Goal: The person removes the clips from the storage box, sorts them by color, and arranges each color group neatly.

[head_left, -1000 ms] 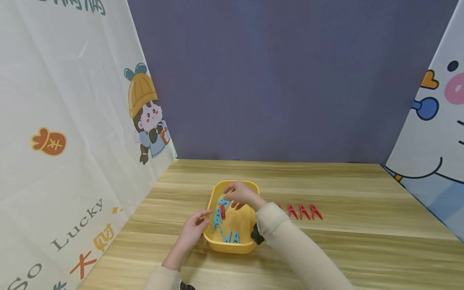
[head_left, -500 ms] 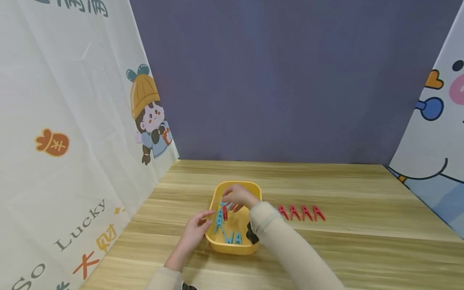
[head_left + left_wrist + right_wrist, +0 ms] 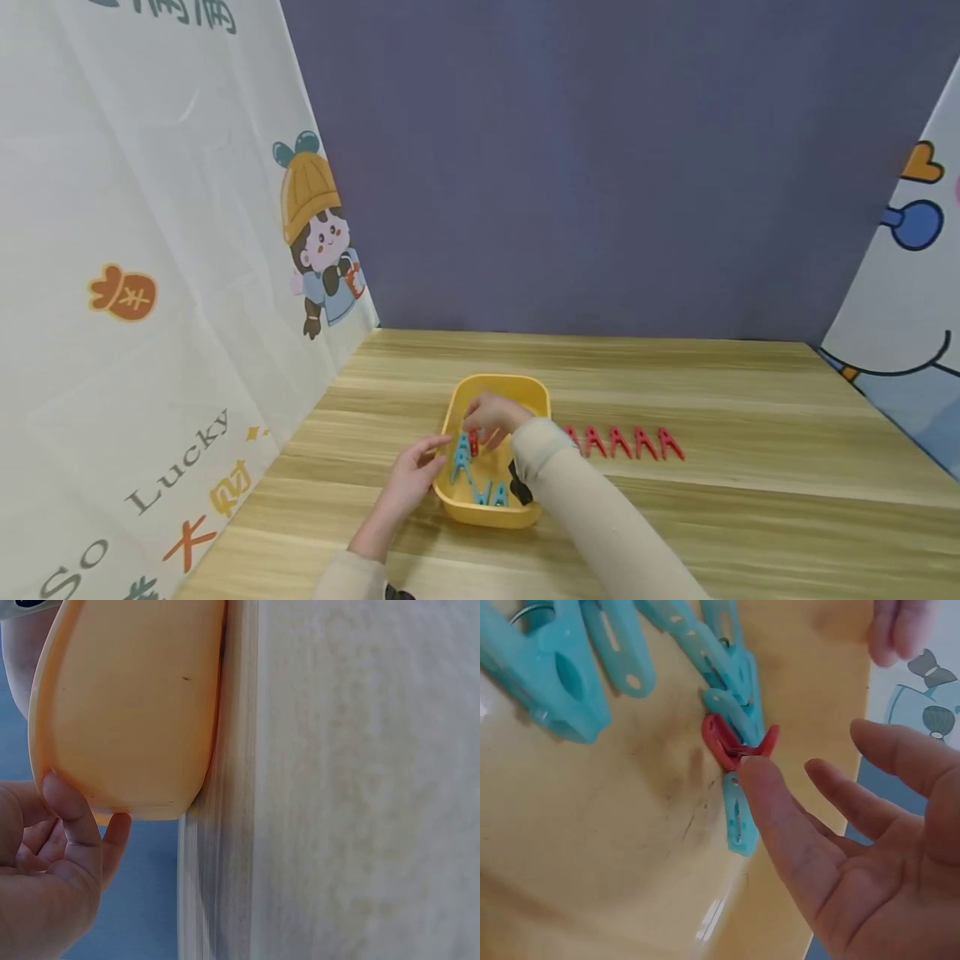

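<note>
A yellow plastic basket (image 3: 491, 517) stands on the table, holding several light-blue clothespins (image 3: 500, 495) and one red clothespin (image 3: 473, 443). My right hand (image 3: 495, 417) reaches down into it. In the right wrist view, one fingertip of that hand (image 3: 855, 847) touches or lies just in front of the red clothespin (image 3: 724, 742), while the other fingers are spread apart. Blue clothespins (image 3: 705, 656) lie around the red one along the wall. My left hand (image 3: 411, 475) is at the basket's left rim, with its fingertips (image 3: 66, 799) against the wall (image 3: 135, 712).
To the right of the basket, several red clothespins (image 3: 642, 443) lie in a row on the wooden table (image 3: 735, 400). A dark blue panel (image 3: 570, 167) closes off the back. A printed white sheet (image 3: 187, 208) hangs at the left.
My right hand has lowered slightly toward the red clothespin and now covers the blue one at the far end. The left hand stays at the rim. The head view has turned slightly left.
</note>
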The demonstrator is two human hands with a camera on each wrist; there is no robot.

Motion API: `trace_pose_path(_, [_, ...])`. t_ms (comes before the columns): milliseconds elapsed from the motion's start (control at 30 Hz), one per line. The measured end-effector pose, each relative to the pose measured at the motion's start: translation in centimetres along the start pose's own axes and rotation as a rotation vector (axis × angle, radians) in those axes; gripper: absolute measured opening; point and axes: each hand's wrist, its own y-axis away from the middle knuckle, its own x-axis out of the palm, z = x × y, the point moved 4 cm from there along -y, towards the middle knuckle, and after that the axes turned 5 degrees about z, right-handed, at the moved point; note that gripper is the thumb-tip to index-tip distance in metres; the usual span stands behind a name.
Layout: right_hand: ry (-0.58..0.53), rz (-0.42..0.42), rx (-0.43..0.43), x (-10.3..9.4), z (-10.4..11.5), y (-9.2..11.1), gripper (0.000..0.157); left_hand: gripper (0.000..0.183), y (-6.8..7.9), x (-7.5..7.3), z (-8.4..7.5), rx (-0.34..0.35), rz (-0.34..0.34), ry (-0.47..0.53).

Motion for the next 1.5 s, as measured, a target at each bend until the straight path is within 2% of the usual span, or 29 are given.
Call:
trace_pose_path(300, [0.008,0.057,0.021,0.4,-0.6,-0.6,0.04,0.031,0.0,0.2,-0.6,0.002,-0.023,-0.036])
trace_pose_path(633, [0.025,0.103,0.001,1.0,-1.1,-1.4,0.032,0.03,-0.1,0.1,-0.7,0.008,-0.019,-0.041])
trace_pose_path(967, [0.045,0.141,-0.005,1.7,-1.2,-1.3,0.039,0.03,0.0,0.1,-0.6,0.007,-0.016,-0.037])
trace_pose_path(1333, [0.007,0.159,-0.001,1.9,-1.5,-1.5,0.049,0.03,-0.1,0.1,-0.4,0.013,-0.017,-0.03])
trace_pose_path(1500, [-0.029,0.189,-0.01,1.5,-1.2,-1.3,0.046,0.029,0.1,0.1,-0.5,0.029,-0.026,-0.029])
